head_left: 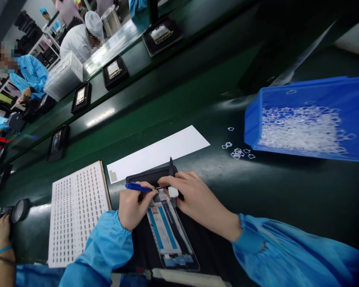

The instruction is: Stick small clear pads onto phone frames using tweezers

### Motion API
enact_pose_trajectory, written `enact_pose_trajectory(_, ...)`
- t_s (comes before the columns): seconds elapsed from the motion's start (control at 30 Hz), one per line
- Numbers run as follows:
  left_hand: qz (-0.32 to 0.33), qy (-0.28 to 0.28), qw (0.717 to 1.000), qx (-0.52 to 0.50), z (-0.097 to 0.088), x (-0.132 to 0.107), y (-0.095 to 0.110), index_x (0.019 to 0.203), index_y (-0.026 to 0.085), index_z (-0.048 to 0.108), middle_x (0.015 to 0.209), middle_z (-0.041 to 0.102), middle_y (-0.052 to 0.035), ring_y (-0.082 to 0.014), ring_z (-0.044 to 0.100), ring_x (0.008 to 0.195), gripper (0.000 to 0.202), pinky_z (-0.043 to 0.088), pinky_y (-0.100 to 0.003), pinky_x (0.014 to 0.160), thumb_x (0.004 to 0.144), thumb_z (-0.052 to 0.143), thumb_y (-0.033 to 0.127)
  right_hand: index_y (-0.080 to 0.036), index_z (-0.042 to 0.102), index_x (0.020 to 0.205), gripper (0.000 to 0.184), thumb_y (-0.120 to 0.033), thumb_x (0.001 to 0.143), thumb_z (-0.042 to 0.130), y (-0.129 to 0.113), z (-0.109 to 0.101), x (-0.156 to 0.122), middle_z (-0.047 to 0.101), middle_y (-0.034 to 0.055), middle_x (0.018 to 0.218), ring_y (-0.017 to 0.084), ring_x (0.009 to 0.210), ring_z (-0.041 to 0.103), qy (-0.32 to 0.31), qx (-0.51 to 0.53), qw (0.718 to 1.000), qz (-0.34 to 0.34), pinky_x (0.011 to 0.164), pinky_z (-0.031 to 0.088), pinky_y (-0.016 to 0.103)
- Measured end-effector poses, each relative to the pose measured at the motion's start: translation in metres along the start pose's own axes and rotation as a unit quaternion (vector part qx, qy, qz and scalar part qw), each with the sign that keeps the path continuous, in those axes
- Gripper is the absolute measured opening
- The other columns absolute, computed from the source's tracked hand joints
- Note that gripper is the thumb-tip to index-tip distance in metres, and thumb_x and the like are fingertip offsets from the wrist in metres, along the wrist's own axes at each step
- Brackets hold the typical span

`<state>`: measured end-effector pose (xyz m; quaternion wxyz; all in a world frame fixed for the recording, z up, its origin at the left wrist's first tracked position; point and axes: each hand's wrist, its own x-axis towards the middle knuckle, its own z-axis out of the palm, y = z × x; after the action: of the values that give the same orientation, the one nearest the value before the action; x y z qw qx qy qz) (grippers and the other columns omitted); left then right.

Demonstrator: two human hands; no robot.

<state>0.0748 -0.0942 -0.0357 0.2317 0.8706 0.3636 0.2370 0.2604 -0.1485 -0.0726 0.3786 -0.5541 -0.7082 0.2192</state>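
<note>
An opened phone (pixel 164 227) lies on a black mat (pixel 134 177), its inside facing up with two blue strips showing. My left hand (pixel 133 207) is closed in a pinch around a blue pen-like tool (pixel 138 187), whose tip reaches the phone's upper end. Over that same end is my right hand (pixel 194 195), its fingers curled and black tweezers (pixel 171 169) held in it, the points facing away from me. A white cover (pixel 173 192) sits on one right fingertip. What the fingertips touch on the phone is partly hidden.
A white board with rows of small parts (pixel 77 215) lies left. A white strip (pixel 158 153) lies beyond the mat. Right are a blue bin (pixel 253 125) of small clear frames and several loose frames (pixel 237 153). Phone trays (pixel 115 71) line the conveyor; a co-worker's hand (pixel 0 233) is far left.
</note>
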Motion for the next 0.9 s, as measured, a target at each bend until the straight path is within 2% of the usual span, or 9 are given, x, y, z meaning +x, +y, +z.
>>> enact_pose_trajectory(0.13, 0.004, -0.008, 1.000, 0.009, -0.0015, 0.0012, 0.0024, 0.092, 0.018, 0.063, 0.087, 0.072, -0.0050, -0.0176, 0.070, 0.078, 0.013, 0.055, -0.026, 0.070, 0.095, 0.053, 0.026, -0.021, 0.057, 0.104, 0.041, 0.006, 0.074, 0.047, 0.0009, 0.0005, -0.0008, 0.068, 0.0024, 0.094, 0.021, 0.083, 0.057, -0.007, 0.003, 1.000, 0.006, 0.072, 0.037, 0.035)
enact_pose_trajectory(0.43, 0.026, -0.035, 0.996, 0.074, 0.0000, 0.0012, 0.0070, 0.096, 0.019, 0.060, 0.089, 0.072, -0.0041, -0.0169, 0.069, 0.076, 0.014, 0.053, -0.025, 0.065, 0.097, 0.049, 0.028, -0.021, 0.057, 0.104, 0.044, 0.004, 0.070, 0.043, 0.0004, 0.0016, -0.0017, 0.068, 0.0037, 0.093, 0.022, 0.082, 0.056, -0.004, -0.008, 1.000, 0.013, 0.070, 0.038, 0.035)
enact_pose_trajectory(0.67, 0.005, -0.023, 1.000, 0.020, -0.0019, 0.0015, 0.0061, 0.094, 0.019, 0.061, 0.090, 0.072, -0.0046, -0.0176, 0.070, 0.081, 0.011, 0.055, -0.026, 0.071, 0.096, 0.052, 0.025, -0.021, 0.055, 0.103, 0.043, 0.006, 0.072, 0.044, -0.0005, -0.0009, -0.0011, 0.068, 0.0027, 0.094, 0.021, 0.082, 0.056, -0.011, 0.011, 1.000, 0.013, 0.072, 0.037, 0.036)
enact_pose_trajectory(0.9, -0.007, -0.027, 1.000, 0.009, -0.0039, 0.0020, 0.0054, 0.093, 0.018, 0.062, 0.090, 0.072, -0.0060, -0.0185, 0.070, 0.083, 0.012, 0.056, -0.027, 0.073, 0.095, 0.053, 0.025, -0.020, 0.056, 0.102, 0.039, 0.005, 0.074, 0.044, -0.0030, -0.0025, 0.0006, 0.069, 0.0032, 0.095, 0.021, 0.082, 0.056, -0.013, 0.007, 1.000, 0.013, 0.071, 0.038, 0.036)
